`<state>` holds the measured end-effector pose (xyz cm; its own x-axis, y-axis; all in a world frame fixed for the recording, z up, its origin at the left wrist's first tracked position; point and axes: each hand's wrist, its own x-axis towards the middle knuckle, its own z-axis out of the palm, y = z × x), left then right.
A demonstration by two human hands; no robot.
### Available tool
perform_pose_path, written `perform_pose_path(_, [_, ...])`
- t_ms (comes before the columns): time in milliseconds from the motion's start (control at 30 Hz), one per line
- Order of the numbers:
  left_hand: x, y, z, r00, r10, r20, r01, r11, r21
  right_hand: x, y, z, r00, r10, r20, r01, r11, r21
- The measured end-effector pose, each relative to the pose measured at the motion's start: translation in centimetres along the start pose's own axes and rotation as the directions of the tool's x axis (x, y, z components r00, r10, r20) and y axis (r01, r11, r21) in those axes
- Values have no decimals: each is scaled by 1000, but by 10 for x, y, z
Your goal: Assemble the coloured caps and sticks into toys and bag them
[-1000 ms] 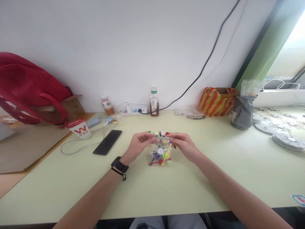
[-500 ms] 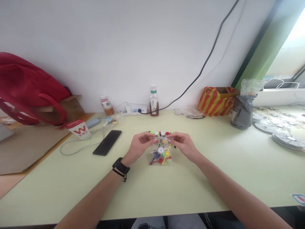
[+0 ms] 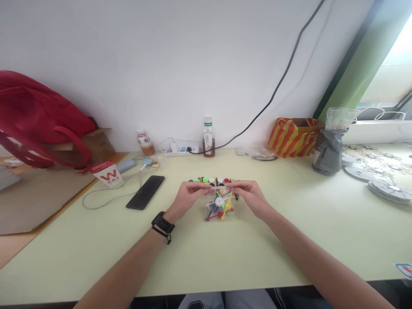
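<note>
A clear plastic bag [image 3: 220, 209] hangs upright between my hands, with small colored plastic pieces in it, among them a white round one, a yellow arrow-like one, and red and blue ones. My left hand [image 3: 192, 195] pinches the top left corner of the bag between thumb and fingers. At the top right corner, my right hand [image 3: 247, 193] pinches it the same way. The bag's top edge is drawn straight between them. Behind the bag, several loose colored plastic pieces [image 3: 206, 180] lie on the table, partly hidden by my hands.
To the left lie a black phone [image 3: 145, 192] and a red-white paper box [image 3: 108, 175]. Along the wall stand a drink bottle [image 3: 208, 136], a power strip [image 3: 185, 146] and a striped bag [image 3: 291, 138]. A grey bag [image 3: 328, 152] and flat grey discs [image 3: 388, 190] are to the right.
The bag has shifted slightly to the right. Its top edge looks flatter and tauter, and both hands keep their pinch on it.
</note>
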<state>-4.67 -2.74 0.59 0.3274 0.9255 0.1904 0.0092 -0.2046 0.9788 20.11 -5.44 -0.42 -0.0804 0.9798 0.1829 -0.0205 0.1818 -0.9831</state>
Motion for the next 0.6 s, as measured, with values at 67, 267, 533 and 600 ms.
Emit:
perform_pose_path(67, [0, -1, 0, 1000, -5, 19, 5, 1000, -7, 0, -1, -1, 1000, -18, 19, 18, 1000, -6])
perform_pose_path(267, [2, -6, 1, 999, 42, 10, -42, 998, 47, -1, -4, 4, 998, -38, 54, 39, 999, -2])
perform_pose_path(533, [3, -4, -1, 1000, 18, -22, -17, 998, 59, -1, -3, 5, 995, -22, 98, 18, 999, 42])
perform_pose_path(600, [2, -2, -2, 1000, 0, -10, 0, 1000, 23, -1, -3, 3, 997, -21, 78, 16, 998, 54])
